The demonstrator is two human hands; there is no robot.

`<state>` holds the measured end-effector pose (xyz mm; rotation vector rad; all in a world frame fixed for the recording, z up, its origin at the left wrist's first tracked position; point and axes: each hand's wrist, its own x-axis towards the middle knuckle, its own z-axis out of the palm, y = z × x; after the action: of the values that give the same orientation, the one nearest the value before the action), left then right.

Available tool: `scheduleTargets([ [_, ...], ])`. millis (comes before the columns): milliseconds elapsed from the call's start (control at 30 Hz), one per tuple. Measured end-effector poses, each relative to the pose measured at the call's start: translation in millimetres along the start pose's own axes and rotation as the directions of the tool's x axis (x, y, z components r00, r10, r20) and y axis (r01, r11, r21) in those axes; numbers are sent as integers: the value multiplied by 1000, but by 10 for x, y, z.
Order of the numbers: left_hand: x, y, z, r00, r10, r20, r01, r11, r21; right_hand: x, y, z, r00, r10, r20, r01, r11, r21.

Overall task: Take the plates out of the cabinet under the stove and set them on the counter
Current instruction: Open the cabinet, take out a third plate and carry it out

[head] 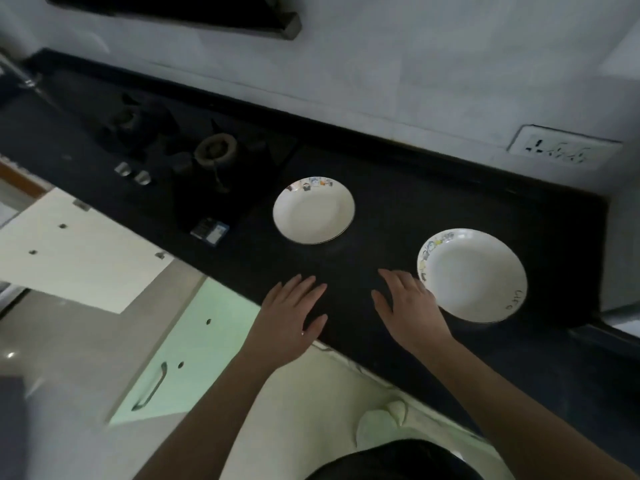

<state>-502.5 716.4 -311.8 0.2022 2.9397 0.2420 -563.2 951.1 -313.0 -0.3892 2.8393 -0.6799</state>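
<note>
Our left hand (289, 315) and right hand (410, 306) flat, released, holding nothing, two plates, one (313, 209) and another (472, 275), on our dark bench (398, 202)

I see bare black stone desk (398, 209) between the two round white ceramic plates (313, 210) (471, 275), wide enough for a hand to pass. The black gas stove (194, 150) blocks the left. A small dark box (210, 231) sits by its front corner, near the left plate.
</note>
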Motion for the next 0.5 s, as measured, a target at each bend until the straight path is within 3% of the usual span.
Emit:
scheduleTargets([
  [300, -1602, -691, -16, 965, -229, -130, 226, 973, -38, -642, -1130, 443, 971, -168, 168, 180, 982, -60],
  [500, -2843, -1101, -26, 899, -371, -232, 357, 929, -100, -1141, -1961, 816, 931, -321, 174, 347, 926, -151],
])
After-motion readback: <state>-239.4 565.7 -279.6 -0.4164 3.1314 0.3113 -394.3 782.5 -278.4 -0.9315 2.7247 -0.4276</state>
